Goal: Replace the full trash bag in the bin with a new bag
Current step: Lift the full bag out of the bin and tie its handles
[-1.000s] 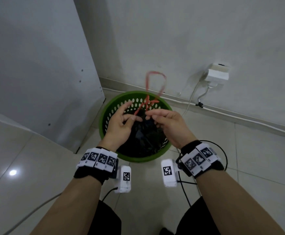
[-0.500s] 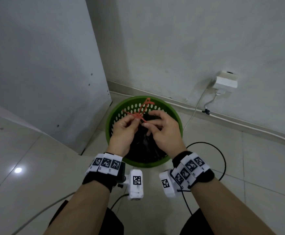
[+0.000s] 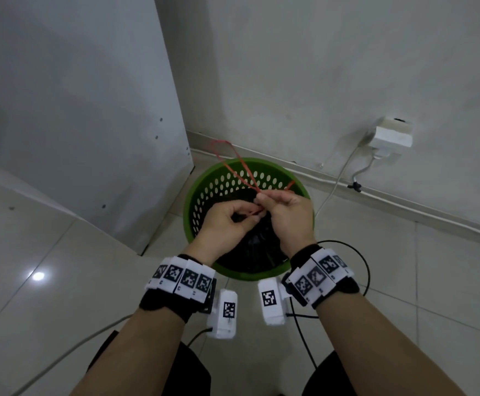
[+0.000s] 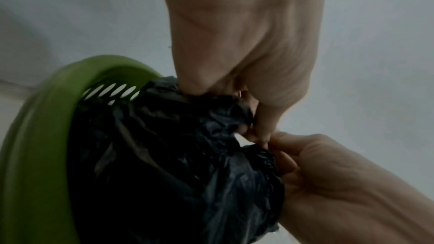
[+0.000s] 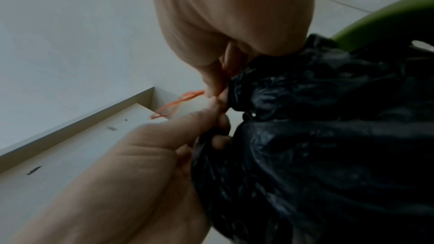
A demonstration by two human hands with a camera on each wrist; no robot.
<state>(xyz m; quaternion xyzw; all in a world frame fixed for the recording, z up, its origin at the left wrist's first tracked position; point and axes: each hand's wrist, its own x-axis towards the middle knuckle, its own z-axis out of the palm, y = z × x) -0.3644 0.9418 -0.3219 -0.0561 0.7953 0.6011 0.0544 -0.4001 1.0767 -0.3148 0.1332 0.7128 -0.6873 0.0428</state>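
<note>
While half second ago your hands tangled red drawstring [image 3: 234, 164] low, now loop stands free toward wall; left hand [image 3: 227, 221] and right hand [image 3: 285, 212] both pinch it at gathered black trash bag [image 3: 257, 247], still inside green bin [image 3: 261, 164]. Knot probably half done.

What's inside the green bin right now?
The green bin holds a black trash bag, its top gathered by the left hand and right hand pinching a red drawstring. The bag's contents are covered.
</note>
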